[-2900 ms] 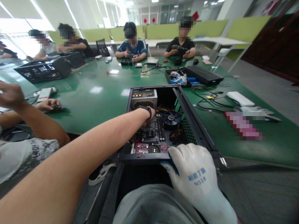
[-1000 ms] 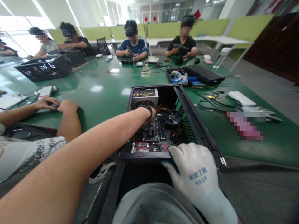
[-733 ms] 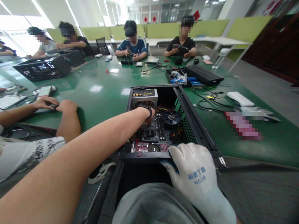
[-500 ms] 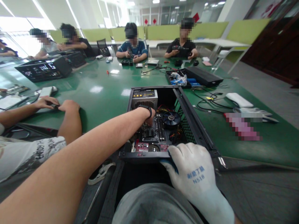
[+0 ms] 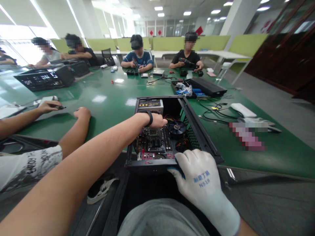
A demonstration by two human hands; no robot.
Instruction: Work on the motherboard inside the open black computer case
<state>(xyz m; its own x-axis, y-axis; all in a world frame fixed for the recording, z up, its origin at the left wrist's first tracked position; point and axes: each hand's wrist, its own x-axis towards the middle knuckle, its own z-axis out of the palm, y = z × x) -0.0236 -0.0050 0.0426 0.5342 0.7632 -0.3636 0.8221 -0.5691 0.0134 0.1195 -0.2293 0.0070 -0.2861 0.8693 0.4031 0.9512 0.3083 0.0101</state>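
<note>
Big shared green surface in a bright office, people working along the far side, and a black computer case sitting right at the near edge, dead ahead of the person. It's on its side with the innards facing up, and its long axis looks to run away from the lap, though the angle makes that a judgement call.

Left hand is bare and reaches in over the far half, fingers curled up, just left of the round fan as you look at it. Can't tell if it's pinching anything. Right hand has a white glove on and clamps the near rim towards the right corner, thumb low, fingers over the top. So the left is the one closer to the fan and the far stuff.

Inside the case: power supply at the far left, motherboard in the middle, red card along the near end. Further back, a black tray holds crumpled gloves and something blue.
</note>
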